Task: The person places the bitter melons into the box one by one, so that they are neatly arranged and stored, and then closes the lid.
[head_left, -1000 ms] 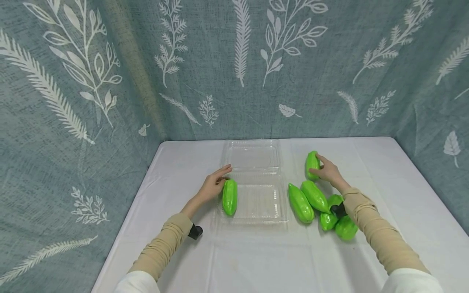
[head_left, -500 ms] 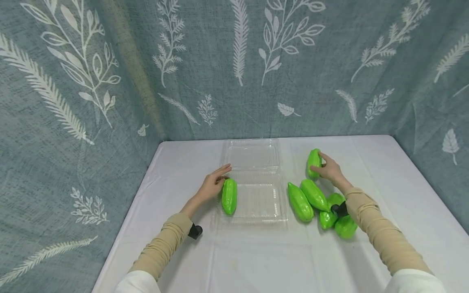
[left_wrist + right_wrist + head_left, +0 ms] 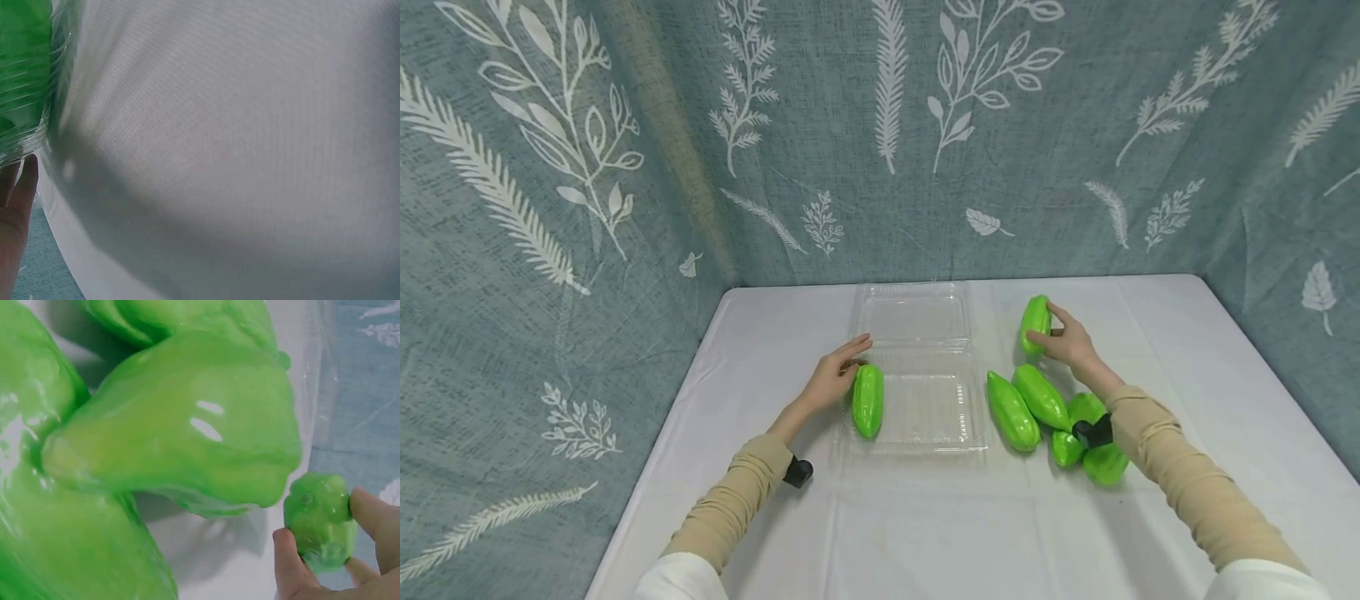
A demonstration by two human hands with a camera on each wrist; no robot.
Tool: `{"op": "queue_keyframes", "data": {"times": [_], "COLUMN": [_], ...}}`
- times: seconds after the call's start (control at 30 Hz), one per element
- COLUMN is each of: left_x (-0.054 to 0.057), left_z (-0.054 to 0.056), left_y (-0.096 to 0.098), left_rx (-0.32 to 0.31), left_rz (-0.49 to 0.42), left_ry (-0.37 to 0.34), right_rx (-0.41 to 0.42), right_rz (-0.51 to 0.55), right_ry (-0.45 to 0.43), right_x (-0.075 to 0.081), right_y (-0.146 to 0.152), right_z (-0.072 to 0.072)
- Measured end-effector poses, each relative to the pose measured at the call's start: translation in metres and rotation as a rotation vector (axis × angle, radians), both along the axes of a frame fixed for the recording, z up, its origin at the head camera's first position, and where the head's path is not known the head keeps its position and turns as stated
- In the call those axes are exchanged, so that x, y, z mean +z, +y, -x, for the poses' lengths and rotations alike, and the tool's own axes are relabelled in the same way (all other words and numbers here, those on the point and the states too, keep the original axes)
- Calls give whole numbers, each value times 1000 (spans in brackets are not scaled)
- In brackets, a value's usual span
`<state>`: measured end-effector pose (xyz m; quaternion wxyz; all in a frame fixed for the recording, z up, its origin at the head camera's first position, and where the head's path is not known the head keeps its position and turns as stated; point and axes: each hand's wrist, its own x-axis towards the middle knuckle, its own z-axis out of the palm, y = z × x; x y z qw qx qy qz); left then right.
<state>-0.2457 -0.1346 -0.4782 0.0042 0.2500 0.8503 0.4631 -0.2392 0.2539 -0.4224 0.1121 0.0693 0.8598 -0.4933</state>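
My right hand (image 3: pixel 1070 340) pinches a green, ridged, papaya-shaped fruit (image 3: pixel 1035 323) between thumb and fingers, behind the other fruits. The right wrist view shows the blunt end of this held fruit (image 3: pixel 320 519), with fingertips on both its sides. To the left lies a clear plastic clamshell box (image 3: pixel 925 417) with its lid (image 3: pixel 913 315) folded back. One green fruit (image 3: pixel 868 402) rests lengthwise along the left side of the box. My left hand (image 3: pixel 833 377) touches the box's back left corner; in the left wrist view its fingers (image 3: pixel 25 187) are extended at the ribbed edge.
Right of the box lie two long green fruits (image 3: pixel 1013 412) side by side. Several more fruits (image 3: pixel 1105 462) are bunched under the right forearm, partly hidden by the black wrist camera (image 3: pixel 1093 431). A patterned curtain (image 3: pixel 880 167) hangs behind the white tabletop (image 3: pixel 925 533).
My right hand, holding the green fruit, has shifted slightly away from the body and upward in the head view. The left hand and the box have stayed put.
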Motion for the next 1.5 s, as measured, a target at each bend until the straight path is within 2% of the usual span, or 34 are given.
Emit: {"op": "queue_keyframes", "data": {"times": [0.43, 0.9, 1.23, 1.5], "left_x": [3, 2, 1, 1], "left_z": [1, -1, 1, 1], "left_y": [0, 0, 1, 1], "left_rx": [11, 8, 1, 9], "left_rz": [12, 7, -3, 6], "left_ry": [-12, -22, -21, -22], "right_rx": [-91, -118, -140, -111], "right_rz": [86, 120, 124, 119], "right_ry": [49, 94, 71, 72], "right_x": [18, 22, 22, 19], "right_y": [6, 14, 17, 14], "right_z": [2, 3, 2, 0]}}
